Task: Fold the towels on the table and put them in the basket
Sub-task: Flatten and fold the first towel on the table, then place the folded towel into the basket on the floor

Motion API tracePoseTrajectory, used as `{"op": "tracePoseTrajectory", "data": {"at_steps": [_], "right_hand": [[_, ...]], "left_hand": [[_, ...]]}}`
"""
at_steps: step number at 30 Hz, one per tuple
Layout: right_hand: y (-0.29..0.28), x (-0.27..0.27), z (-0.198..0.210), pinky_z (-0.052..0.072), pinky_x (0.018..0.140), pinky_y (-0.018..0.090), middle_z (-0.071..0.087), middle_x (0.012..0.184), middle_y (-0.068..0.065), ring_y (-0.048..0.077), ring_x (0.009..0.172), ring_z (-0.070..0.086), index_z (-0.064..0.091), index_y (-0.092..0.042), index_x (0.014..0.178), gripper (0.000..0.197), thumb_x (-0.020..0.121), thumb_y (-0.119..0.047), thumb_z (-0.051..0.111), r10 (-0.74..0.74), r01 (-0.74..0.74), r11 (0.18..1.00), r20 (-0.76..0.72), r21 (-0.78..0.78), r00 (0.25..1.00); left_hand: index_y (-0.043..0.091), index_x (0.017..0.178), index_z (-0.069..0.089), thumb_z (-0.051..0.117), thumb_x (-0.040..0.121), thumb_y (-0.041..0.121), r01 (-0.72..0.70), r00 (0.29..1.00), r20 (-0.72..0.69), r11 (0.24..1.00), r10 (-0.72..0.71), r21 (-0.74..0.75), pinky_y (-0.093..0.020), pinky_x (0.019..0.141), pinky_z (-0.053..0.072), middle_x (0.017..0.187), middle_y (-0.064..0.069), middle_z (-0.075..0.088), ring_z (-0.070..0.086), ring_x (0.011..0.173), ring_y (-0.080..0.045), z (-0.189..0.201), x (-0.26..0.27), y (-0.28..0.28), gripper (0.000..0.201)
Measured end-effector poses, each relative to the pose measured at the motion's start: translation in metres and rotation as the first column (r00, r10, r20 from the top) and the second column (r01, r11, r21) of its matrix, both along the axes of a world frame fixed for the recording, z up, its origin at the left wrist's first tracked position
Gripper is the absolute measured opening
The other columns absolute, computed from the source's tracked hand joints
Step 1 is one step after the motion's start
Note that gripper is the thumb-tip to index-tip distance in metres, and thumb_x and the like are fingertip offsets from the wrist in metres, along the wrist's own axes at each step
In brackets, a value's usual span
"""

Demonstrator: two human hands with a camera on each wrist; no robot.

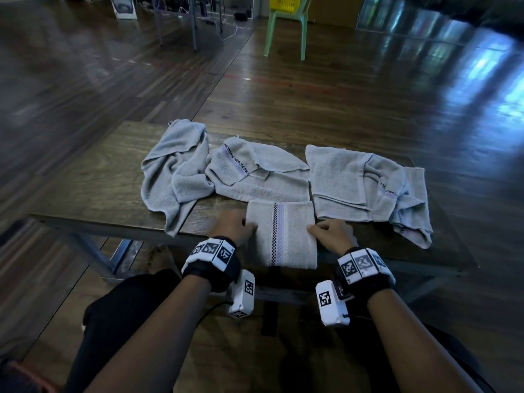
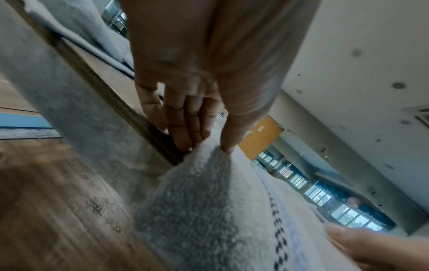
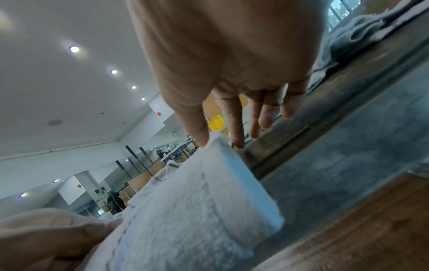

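Observation:
A folded grey towel (image 1: 295, 236) with a checkered stripe lies at the table's front edge, its near end hanging over. My left hand (image 1: 249, 226) pinches its left edge; in the left wrist view the thumb lies on top and the fingers (image 2: 185, 135) reach under the folded towel (image 2: 209, 210). My right hand (image 1: 314, 230) pinches the right edge, thumb on top of the folded towel (image 3: 185, 210), fingers (image 3: 236, 132) at its side. Three unfolded grey towels lie behind: one at the left (image 1: 175, 177), one in the middle (image 1: 255, 171), one at the right (image 1: 363, 185). The yellow basket (image 1: 285, 2) stands far off.
The wooden table (image 1: 99, 177) is low, with bare wood at its left. The basket sits on a green plastic chair (image 1: 286, 26) across the shiny wooden floor. The left and right towels hang over the front edge. My knees are under the table's near side.

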State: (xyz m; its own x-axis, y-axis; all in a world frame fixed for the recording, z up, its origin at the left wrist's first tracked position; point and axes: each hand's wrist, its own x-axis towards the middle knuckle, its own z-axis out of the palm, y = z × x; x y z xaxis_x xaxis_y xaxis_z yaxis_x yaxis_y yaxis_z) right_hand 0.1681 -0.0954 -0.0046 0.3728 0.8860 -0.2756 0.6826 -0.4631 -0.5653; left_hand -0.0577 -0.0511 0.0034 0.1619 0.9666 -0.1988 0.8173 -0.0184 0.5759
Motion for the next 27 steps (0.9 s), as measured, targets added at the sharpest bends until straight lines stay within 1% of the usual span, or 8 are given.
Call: {"op": "tracePoseTrajectory", "data": {"at_steps": [4,8,10,14,18,21,25,27], "right_hand": [[0.001,-0.004,0.001,0.047,0.09,0.05,0.071,0.087,0.008,0.027,0.089,0.064,0.066,-0.019,0.065,0.025,0.076,-0.041,0.068,-0.005,0.005,1.0,-0.109,-0.002,0.994],[0.002,-0.009,0.008,0.047,0.07,0.033,0.07,0.089,0.018,0.027,0.082,0.064,0.069,0.007,0.083,0.032,0.08,-0.026,0.067,-0.02,0.019,1.0,-0.212,-0.008,0.977],[0.001,-0.01,0.013,0.041,0.062,0.028,0.067,0.087,0.019,0.022,0.074,0.059,0.066,0.011,0.088,0.031,0.083,-0.02,0.063,-0.013,0.012,1.0,-0.251,-0.006,0.968],[-0.006,-0.007,0.015,0.041,0.068,0.03,0.065,0.094,0.025,0.023,0.077,0.055,0.06,0.016,0.101,0.034,0.085,-0.013,0.059,-0.065,0.072,0.997,-0.386,0.004,0.92],[-0.024,-0.007,0.015,0.048,0.089,0.039,0.066,0.108,0.017,0.027,0.097,0.061,0.064,0.001,0.107,0.025,0.084,-0.01,0.064,-0.17,0.164,0.985,-0.57,-0.061,0.804],[-0.048,-0.012,0.02,0.045,0.082,0.042,0.065,0.099,0.015,0.028,0.096,0.057,0.065,-0.003,0.093,0.009,0.086,-0.009,0.063,-0.198,0.148,0.98,-0.666,-0.132,0.719],[-0.078,-0.025,0.033,0.04,0.093,0.051,0.061,0.107,0.016,0.032,0.116,0.046,0.062,-0.005,0.099,0.012,0.088,-0.008,0.059,-0.151,0.111,0.988,-0.742,-0.104,0.654],[-0.089,-0.031,0.044,0.036,0.1,0.055,0.056,0.124,0.017,0.033,0.124,0.041,0.06,-0.008,0.11,0.023,0.088,-0.015,0.061,-0.105,0.097,0.994,-0.755,-0.055,0.647]], "left_hand": [[0.012,0.06,0.047,0.061,0.087,0.033,0.015,1.0,0.015,0.999,-0.015,-0.04,-0.028,0.063,0.037,0.062,-0.003,0.05,0.052,0.071,-0.024,-0.001,0.001,0.0,0.036],[0.014,0.052,0.043,0.062,0.086,0.027,0.014,0.997,0.083,0.996,-0.007,-0.087,-0.028,0.054,0.031,0.052,-0.002,0.045,0.048,0.063,-0.021,-0.002,0.002,0.002,0.041],[0.015,0.056,0.043,0.061,0.088,0.026,0.0,0.989,0.146,0.995,0.015,-0.104,-0.028,0.055,0.033,0.056,-0.001,0.047,0.049,0.065,-0.02,0.001,0.002,-0.001,0.038],[0.016,0.067,0.046,0.061,0.089,0.023,-0.06,0.899,0.412,0.973,0.15,-0.223,-0.026,0.057,0.038,0.066,-0.001,0.051,0.048,0.062,-0.015,0.002,0.002,-0.008,0.028],[0.009,0.088,0.061,0.063,0.088,0.017,-0.083,0.794,0.536,0.925,0.287,-0.371,-0.027,0.06,0.043,0.08,-0.008,0.061,0.054,0.068,-0.019,0.001,-0.003,-0.024,0.009],[0.006,0.104,0.062,0.06,0.09,0.022,-0.045,0.773,0.558,0.903,0.302,-0.427,-0.027,0.06,0.043,0.084,-0.005,0.061,0.056,0.076,-0.02,0.006,-0.011,-0.044,0.021],[0.015,0.089,0.06,0.059,0.091,0.021,-0.001,0.7,0.654,0.916,0.288,-0.402,-0.029,0.065,0.043,0.086,-0.004,0.061,0.056,0.078,-0.02,0.02,-0.031,-0.07,0.007],[0.015,0.088,0.059,0.058,0.091,0.019,0.011,0.68,0.686,0.931,0.261,-0.365,-0.022,0.056,0.045,0.084,-0.003,0.061,0.056,0.072,-0.017,0.033,-0.04,-0.085,0.005]]}}
